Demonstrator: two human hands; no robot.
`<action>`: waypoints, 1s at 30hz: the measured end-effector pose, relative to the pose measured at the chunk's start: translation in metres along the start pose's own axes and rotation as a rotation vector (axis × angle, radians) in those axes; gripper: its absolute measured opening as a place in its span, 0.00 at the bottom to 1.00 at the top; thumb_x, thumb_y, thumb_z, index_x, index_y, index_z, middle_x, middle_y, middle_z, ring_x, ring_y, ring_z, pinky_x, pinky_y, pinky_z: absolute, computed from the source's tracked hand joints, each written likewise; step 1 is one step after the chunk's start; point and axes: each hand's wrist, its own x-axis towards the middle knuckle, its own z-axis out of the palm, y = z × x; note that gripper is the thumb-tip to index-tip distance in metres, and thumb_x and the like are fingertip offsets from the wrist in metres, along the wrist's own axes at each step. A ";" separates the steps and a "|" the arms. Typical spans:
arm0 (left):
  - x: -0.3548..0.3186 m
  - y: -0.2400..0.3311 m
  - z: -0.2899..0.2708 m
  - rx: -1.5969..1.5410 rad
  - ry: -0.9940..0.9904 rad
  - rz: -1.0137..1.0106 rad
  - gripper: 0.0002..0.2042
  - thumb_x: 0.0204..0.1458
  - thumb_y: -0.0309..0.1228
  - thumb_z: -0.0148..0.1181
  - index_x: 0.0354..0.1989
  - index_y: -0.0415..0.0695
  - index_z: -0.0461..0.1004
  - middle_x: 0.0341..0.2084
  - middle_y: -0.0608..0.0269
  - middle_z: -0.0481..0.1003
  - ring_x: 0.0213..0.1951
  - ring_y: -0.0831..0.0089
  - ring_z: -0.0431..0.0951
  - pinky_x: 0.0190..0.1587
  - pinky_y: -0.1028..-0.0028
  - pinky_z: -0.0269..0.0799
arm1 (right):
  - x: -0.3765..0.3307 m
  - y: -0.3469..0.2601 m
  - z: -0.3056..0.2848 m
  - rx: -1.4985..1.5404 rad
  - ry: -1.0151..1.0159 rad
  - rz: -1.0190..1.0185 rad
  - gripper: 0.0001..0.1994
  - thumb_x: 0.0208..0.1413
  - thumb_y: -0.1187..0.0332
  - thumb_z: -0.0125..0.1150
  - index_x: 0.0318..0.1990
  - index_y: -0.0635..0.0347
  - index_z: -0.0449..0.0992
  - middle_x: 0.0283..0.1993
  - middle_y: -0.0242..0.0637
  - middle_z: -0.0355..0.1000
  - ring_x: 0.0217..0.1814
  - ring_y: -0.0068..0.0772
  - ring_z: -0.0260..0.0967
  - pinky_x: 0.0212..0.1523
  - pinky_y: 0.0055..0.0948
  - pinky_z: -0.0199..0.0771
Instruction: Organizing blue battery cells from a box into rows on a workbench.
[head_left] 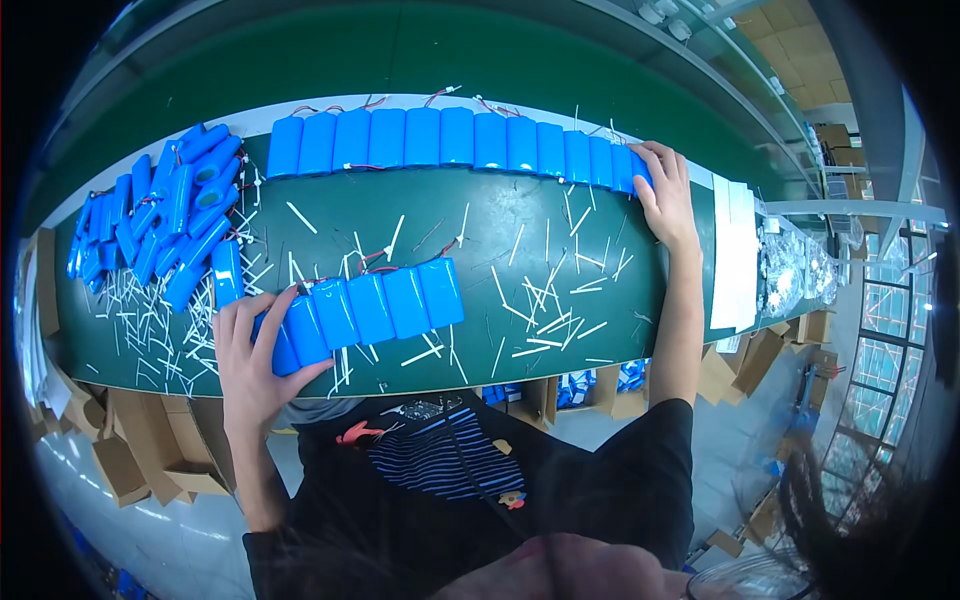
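A short row of blue shrink-wrapped battery packs lies side by side near the front of the green table. My left hand grips the pack at its left end, thumb on the near side and fingers over the far side. Along the back runs a longer row of the same packs, with red and black leads and white plugs sticking out behind it. At that row's right end my right hand has its thumb and fingers around the last pack, partly hiding it.
A jumbled heap of blue packs covers the table's left side. Thin white strips are scattered over the green tabletop. White sheets and clear plastic bags lie at the right. Cardboard boxes stand below.
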 end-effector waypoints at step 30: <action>-0.002 -0.005 0.002 0.023 0.017 0.031 0.46 0.37 0.57 0.80 0.67 0.45 0.77 0.54 0.57 0.73 0.52 0.56 0.71 0.61 0.54 0.66 | -0.005 0.017 0.011 0.111 0.093 0.080 0.20 0.77 0.54 0.49 0.65 0.49 0.82 0.70 0.37 0.73 0.73 0.46 0.66 0.74 0.44 0.64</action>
